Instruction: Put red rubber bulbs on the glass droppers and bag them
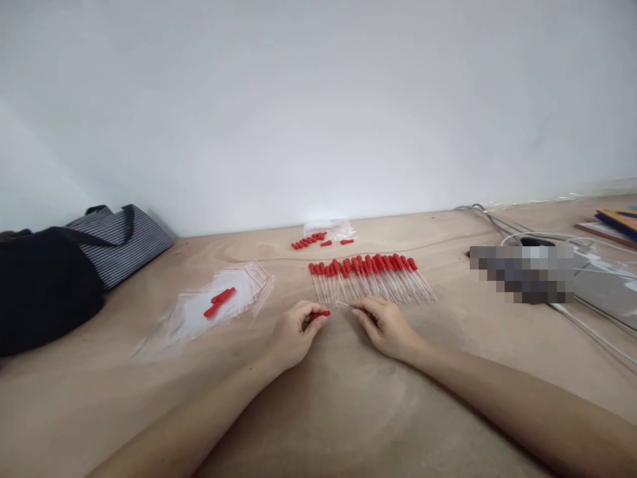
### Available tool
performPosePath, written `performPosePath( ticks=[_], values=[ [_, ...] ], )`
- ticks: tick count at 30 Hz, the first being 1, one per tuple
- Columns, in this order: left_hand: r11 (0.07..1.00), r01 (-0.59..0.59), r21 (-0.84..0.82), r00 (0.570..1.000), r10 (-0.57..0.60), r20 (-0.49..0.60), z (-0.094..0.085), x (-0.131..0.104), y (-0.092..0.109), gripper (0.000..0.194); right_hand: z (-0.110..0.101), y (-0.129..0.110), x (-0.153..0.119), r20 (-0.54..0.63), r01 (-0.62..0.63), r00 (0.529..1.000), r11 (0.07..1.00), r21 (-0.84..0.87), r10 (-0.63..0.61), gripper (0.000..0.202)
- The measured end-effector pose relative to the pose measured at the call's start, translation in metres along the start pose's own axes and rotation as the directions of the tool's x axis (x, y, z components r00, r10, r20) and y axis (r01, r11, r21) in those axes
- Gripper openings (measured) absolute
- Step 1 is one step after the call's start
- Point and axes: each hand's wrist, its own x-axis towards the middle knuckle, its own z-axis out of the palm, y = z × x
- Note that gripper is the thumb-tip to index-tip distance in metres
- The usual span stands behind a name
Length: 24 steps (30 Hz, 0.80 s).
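Between the fingers of my left hand (297, 330) is a red rubber dropper bulb (321, 315), its end pointing right. My right hand (385, 325) pinches a thin clear glass tube (343, 305), which points left toward the bulb; a small gap separates the two. Just beyond my hands lies a row of droppers (371, 272), red bulbs at the far end and clear tubes toward me. To the left, loose red bulbs (219, 303) rest on clear zip bags (192, 312), with a few bare tubes (261, 297) beside them.
Near the wall, more red bulbs (308, 241) and tubes lie by a clear bag (326, 227). A black bag (47, 292) and a striped bag (124, 242) stand at the left. Cables (490, 219), a blurred dark object (522, 273) and books (617, 226) occupy the right.
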Motion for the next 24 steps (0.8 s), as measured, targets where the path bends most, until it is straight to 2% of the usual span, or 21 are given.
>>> performPosePath(
  ticks=[4, 7, 12, 18, 21, 24],
  values=[
    [0.990, 0.055, -0.132, 0.997, -0.047, 0.061, -0.0009, 0.0007, 0.0004, 0.016, 0.0067, -0.0061, 0.0027, 0.079, 0.060, 0.995, 0.997, 0.043, -0.063, 0.019],
    [0.977, 0.098, -0.188, 0.993, -0.084, 0.085, -0.0007, 0.0022, 0.0039, 0.016, 0.0071, -0.0072, 0.0025, 0.120, 0.059, 0.991, 0.998, 0.023, -0.061, 0.019],
    [0.976, 0.105, -0.192, 0.994, -0.097, 0.054, 0.0019, 0.0023, 0.0036, 0.016, 0.0043, -0.0083, 0.0016, 0.126, 0.058, 0.990, 0.998, -0.009, -0.056, 0.016],
    [0.985, 0.090, -0.146, 0.994, -0.081, 0.067, 0.0052, -0.0010, -0.0004, 0.018, 0.0039, -0.0067, -0.0003, 0.157, 0.084, 0.984, 0.996, 0.002, -0.083, 0.014],
    [0.990, 0.085, -0.114, 0.996, -0.079, 0.049, 0.0058, -0.0016, 0.0006, 0.018, 0.0030, -0.0051, 0.0001, 0.164, 0.160, 0.975, 0.986, -0.041, -0.152, 0.015],
    [0.994, 0.082, -0.069, 0.996, -0.079, 0.045, 0.0056, -0.0021, 0.0026, 0.017, 0.0014, -0.0023, 0.0022, 0.166, 0.316, 0.943, 0.930, -0.186, -0.287, 0.020]
  ],
)
